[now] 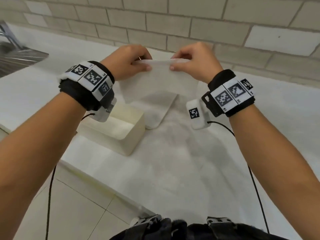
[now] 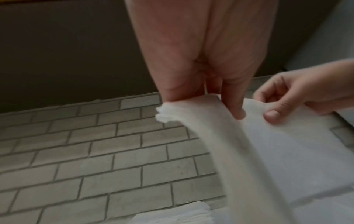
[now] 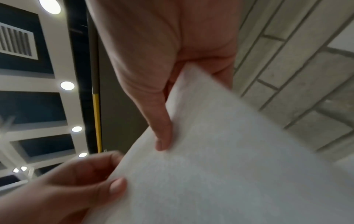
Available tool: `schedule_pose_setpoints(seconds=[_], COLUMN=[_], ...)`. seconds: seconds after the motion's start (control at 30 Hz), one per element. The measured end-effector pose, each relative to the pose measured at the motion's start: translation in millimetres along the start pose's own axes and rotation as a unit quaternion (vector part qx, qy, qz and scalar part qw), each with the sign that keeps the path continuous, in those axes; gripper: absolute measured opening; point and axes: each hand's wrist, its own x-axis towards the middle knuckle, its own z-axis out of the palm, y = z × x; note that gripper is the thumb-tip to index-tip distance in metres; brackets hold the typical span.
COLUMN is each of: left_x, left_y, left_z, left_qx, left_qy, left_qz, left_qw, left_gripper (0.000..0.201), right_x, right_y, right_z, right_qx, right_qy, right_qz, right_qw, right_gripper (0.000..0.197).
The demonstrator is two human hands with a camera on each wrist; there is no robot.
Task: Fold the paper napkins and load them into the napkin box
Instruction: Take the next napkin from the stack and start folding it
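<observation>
1. Left hand (image 1: 129, 62) was raised above the bench (image 1: 259, 129), thumb and fingers pinching the top edge of a white paper napkin (image 1: 161, 80).
2. Right hand (image 1: 194, 61) pinched the same top edge just beside the left; the two thumbs sat near each other but not touching.
3. Both hands were clamped on the napkin, fingers curled over the far side and thumbs on the near side.
4. The napkin hung down from the grip, in front of the brick wall (image 1: 173, 19), lower part draping toward the bench.
5. Left wrist view: the edge in the grip looked layered, with a frayed, bunched corner (image 2: 162, 113) sticking out past the left fingers.
6. Right wrist view: right thumb (image 3: 162, 133) lay flat on the sheet and the left thumb (image 3: 114, 186) pressed on its edge lower in the frame.
7. More white napkins (image 1: 161, 108) lay flat on the bench under the raised one, one corner reaching the box.
8. Napkin box (image 1: 121, 129), cream and open-topped, stood on the bench below the left wrist, near the front edge. Contents hard to tell.
9. Metal sink (image 1: 17, 58) sat at far left of the bench.
10. Both wrists wore black bands with tag markers (image 1: 91, 77), cables trailing down.
</observation>
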Motion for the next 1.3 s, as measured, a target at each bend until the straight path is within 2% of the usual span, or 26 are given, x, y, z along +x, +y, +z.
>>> schedule_pose_setpoints(seconds=[0.1,0.23,0.3,0.4,0.47,0.53,0.6,0.63,0.67,0.7,0.73,0.8,0.87,0.9,0.93,0.97,1.03,1.07,1.1,1.13,1.17,1.2,1.23,1.3], left_x=[-14.0,-20.9,-19.2,-10.6,-1.5,4.9,6.5,5.6,4.0,2.0,1.0,1.0,1.4,1.9,2.4,2.6,1.6,1.5,2.0,2.4,0.7,-2.1,-4.7,-10.2], left_y=[-35.3,-81.0,-99.1,-104.9,-102.0,-103.7,-111.8,-117.2,-121.6,-123.8,-124.8,-125.4,-126.9,-129.3,-132.7,-137.0,-144.8,-146.5,-146.2,-144.5,-142.0,-140.6,-142.0,-144.8], left_z=[-13.5,-32.2,-37.1,-37.5,-34.5,-32.5,-32.2,-31.7,-30.7,-29.6,-27.5,-23.1,-20.8,-21.4,-23.6,-27.3,-34.9,-37.3,-38.8,-38.7,-37.5,-35.4,-32.3,-28.1], left_qx=[-0.057,-0.046,-0.009,0.000,0.015,-0.008,-0.095,-0.150,-0.204,-0.255,-0.301,-0.383,-0.427,-0.428,-0.406,-0.346,-0.121,-0.010,0.070,0.114,0.132,0.129,0.121,0.116], left_qy=[0.015,-0.027,-0.059,-0.097,-0.105,-0.093,-0.052,-0.020,0.009,0.027,0.038,0.041,0.039,0.047,0.068,0.094,0.129,0.111,0.052,-0.035,-0.130,-0.209,-0.260,-0.295], left_qz=[-0.057,-0.076,-0.069,-0.035,-0.006,0.012,-0.006,-0.027,-0.048,-0.064,-0.075,-0.092,-0.102,-0.102,-0.096,-0.079,-0.001,0.062,0.123,0.164,0.174,0.156,0.135,0.122], left_qw=[0.997,0.996,0.996,0.995,0.994,0.996,0.994,0.988,0.978,0.965,0.950,0.918,0.898,0.897,0.906,0.930,0.984,0.992,0.989,0.979,0.967,0.957,0.948,0.940], left_gripper=[0.020,0.021,0.025,0.039,0.035,0.028,0.027,0.028,0.028,0.028,0.028,0.029,0.032,0.038,0.047,0.056,0.072,0.079,0.084,0.086,0.082,0.072,0.059,0.038], right_x=[11.5,24.8,32.7,46.8,56.2,61.6,61.0,58.5,54.6,51.3,48.7,46.0,45.9,46.9,47.9,48.9,50.2,51.0,52.2,53.4,54.7,55.4,55.3,53.1], right_y=[-6.7,-17.6,-27.4,-51.1,-66.7,-75.4,-72.8,-69.0,-66.3,-63.9,-62.5,-62.9,-66.9,-67.9,-67.9,-67.2,-67.6,-69.5,-72.5,-76.2,-79.4,-82.7,-84.6,-83.6], right_z=[13.6,34.2,47.6,73.4,87.8,97.1,102.6,105.0,107.9,112.2,117.3,128.0,134.0,134.4,132.5,130.1,126.9,127.3,129.2,132.5,136.4,140.6,144.5,152.0], right_qx=[0.061,0.117,0.131,0.105,0.100,0.124,0.165,0.188,0.209,0.234,0.264,0.338,0.382,0.377,0.355,0.316,0.175,0.088,0.009,-0.049,-0.079,-0.087,-0.083,-0.061], right_qy=[-0.012,0.013,0.023,-0.008,-0.012,0.042,0.131,0.157,0.150,0.111,0.055,-0.033,-0.055,-0.058,-0.065,-0.079,-0.135,-0.172,-0.209,-0.243,-0.275,-0.305,-0.331,-0.364], right_qz=[0.013,0.033,0.041,0.027,0.012,0.004,0.024,0.059,0.108,0.152,0.177,0.182,0.171,0.170,0.175,0.184,0.194,0.186,0.168,0.149,0.135,0.129,0.129,0.135], right_qw=[0.998,0.992,0.990,0.994,0.995,0.991,0.977,0.968,0.960,0.954,0.946,0.923,0.907,0.908,0.916,0.927,0.956,0.963,0.963,0.957,0.949,0.939,0.931,0.920], right_gripper=[0.016,0.015,0.017,0.016,0.015,0.030,0.065,0.081,0.091,0.092,0.085,0.060,0.037,0.029,0.024,0.022,0.016,0.012,0.010,0.011,0.012,0.012,0.013,0.017])
